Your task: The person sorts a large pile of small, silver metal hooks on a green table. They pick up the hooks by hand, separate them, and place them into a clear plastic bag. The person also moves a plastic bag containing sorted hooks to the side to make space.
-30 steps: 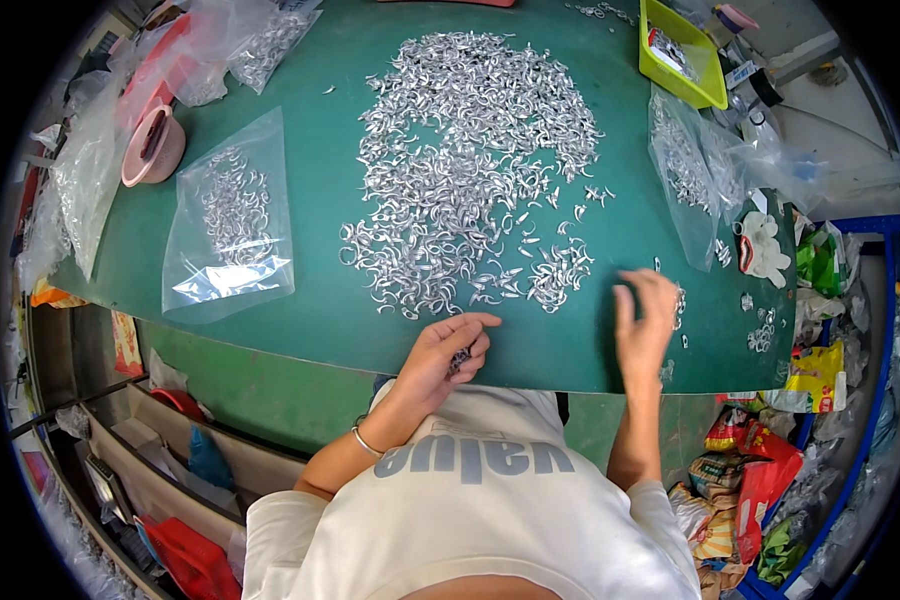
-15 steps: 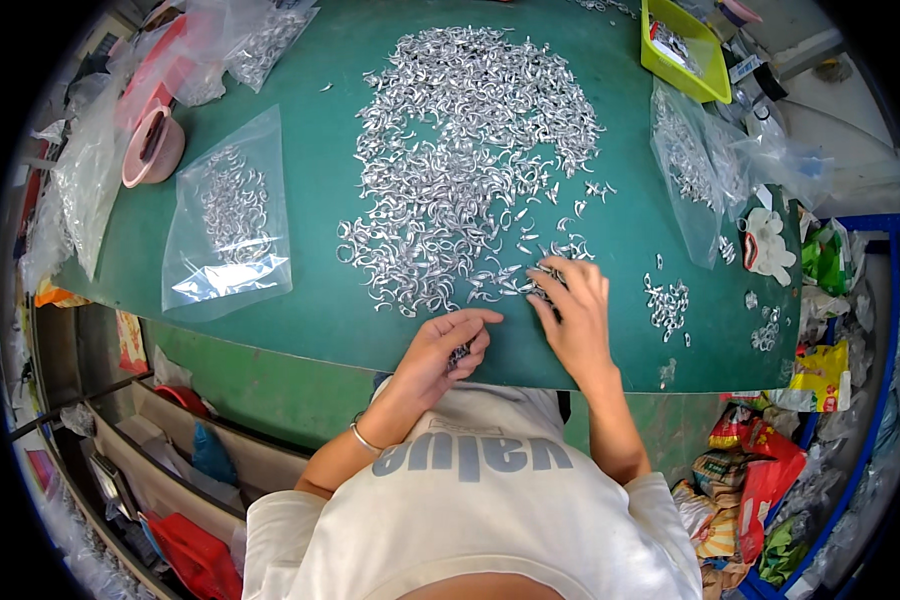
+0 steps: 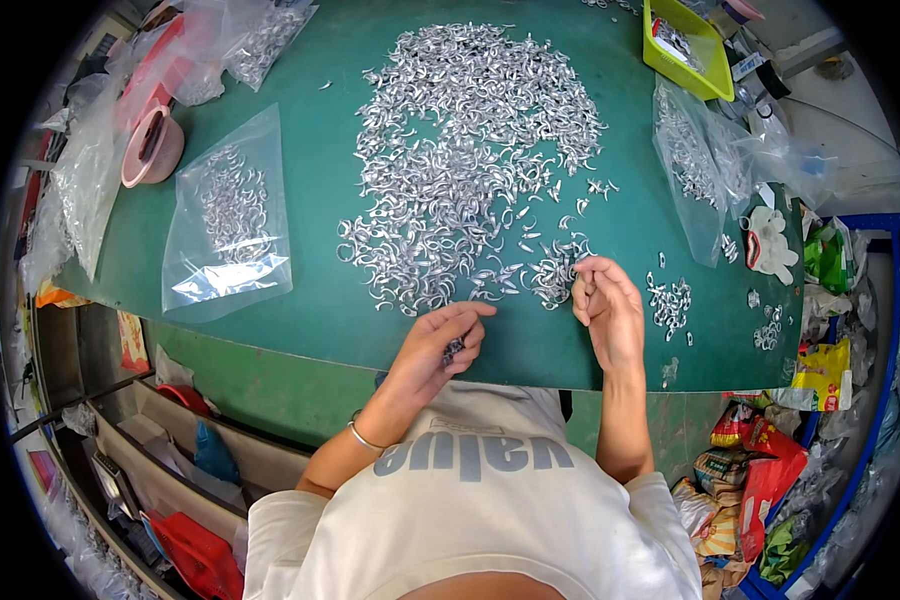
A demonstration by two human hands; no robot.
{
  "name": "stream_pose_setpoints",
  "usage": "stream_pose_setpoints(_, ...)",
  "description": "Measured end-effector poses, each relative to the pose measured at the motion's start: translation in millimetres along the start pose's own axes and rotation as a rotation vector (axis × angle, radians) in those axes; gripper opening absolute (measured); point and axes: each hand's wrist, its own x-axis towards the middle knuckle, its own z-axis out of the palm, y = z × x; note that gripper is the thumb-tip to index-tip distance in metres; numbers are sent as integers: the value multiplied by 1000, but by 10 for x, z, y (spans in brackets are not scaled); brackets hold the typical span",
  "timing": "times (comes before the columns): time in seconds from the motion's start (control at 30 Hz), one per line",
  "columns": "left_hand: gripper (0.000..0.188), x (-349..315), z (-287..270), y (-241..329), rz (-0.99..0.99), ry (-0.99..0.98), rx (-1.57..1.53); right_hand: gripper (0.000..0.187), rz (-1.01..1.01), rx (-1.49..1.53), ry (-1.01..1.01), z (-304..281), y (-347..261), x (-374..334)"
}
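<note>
A broad pile of small curved silvery metal pieces (image 3: 470, 130) covers the middle of the green table (image 3: 320, 290). My left hand (image 3: 438, 342) is closed at the pile's near edge, with metal pieces showing inside its curled fingers and the index finger pointing right. At the right edge of a smaller heap of the same pieces (image 3: 552, 278), my right hand (image 3: 612, 312) has its fingers curled in toward the thumb. Whatever it may hold is hidden. Farther right lies a separate little group of metal pieces (image 3: 670, 303).
To the left, a clear bag (image 3: 192, 265) with metal pieces lies flat near a pink bowl (image 3: 166, 158). At the right are another filled plastic bag (image 3: 705, 215), a yellow-green basket (image 3: 708, 85) and a white glove (image 3: 770, 250). Open drawers (image 3: 190, 440) stand below left.
My right hand has drawn right from over the small heap to its edge, turning and curling its fingers. More of the heap shows. My left hand has shifted slightly left.
</note>
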Motion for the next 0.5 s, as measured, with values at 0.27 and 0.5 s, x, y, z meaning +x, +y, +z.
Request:
stream_pose_setpoints(0.27,22,-2,13,-33,-21,-3,-5,14,-547,-1247,274,256,107,259)
stream_pose_setpoints(0.5,20,-4,30,-13,-25,11,-2,8,-549,-1277,214,266,120,384)
